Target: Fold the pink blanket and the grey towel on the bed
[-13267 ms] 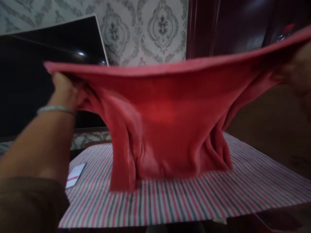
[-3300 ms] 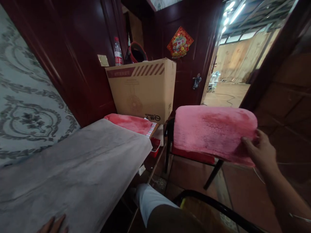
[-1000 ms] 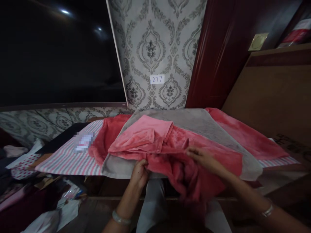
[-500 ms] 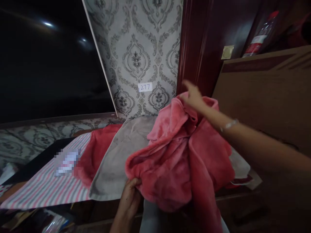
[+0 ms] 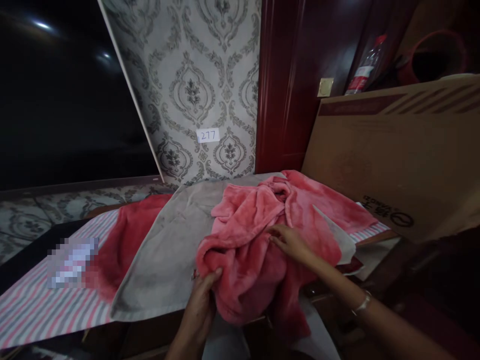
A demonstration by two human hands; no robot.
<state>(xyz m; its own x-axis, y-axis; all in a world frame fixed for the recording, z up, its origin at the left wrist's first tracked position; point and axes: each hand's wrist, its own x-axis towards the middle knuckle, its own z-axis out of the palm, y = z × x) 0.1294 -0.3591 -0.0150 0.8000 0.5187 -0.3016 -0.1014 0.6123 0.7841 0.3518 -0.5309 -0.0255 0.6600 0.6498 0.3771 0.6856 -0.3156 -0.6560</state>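
Note:
A pink plush garment (image 5: 247,260) lies rumpled in the middle, with one sleeve (image 5: 330,200) stretched out to the back right. Its lower front part hangs over the near edge of the table. My left hand (image 5: 204,292) grips the garment's left edge, thumb on top and the other fingers hidden underneath. My right hand (image 5: 292,243) is at the front opening, its fingertips closed on the plush there. Beneath the garment a grey cloth (image 5: 157,260) is spread out.
A striped cloth (image 5: 56,315) and a red plush cloth (image 5: 131,230) lie to the left. Behind them stands a large dark screen (image 5: 75,100). A cardboard box (image 5: 375,150) rises at the right, near a plastic bottle (image 5: 363,72). A "277" label (image 5: 208,135) is on the wall.
My right hand has come down from the garment's top to its front opening. The garment's far part now lies flatter, its sleeve out to the right. My left hand keeps its grip.

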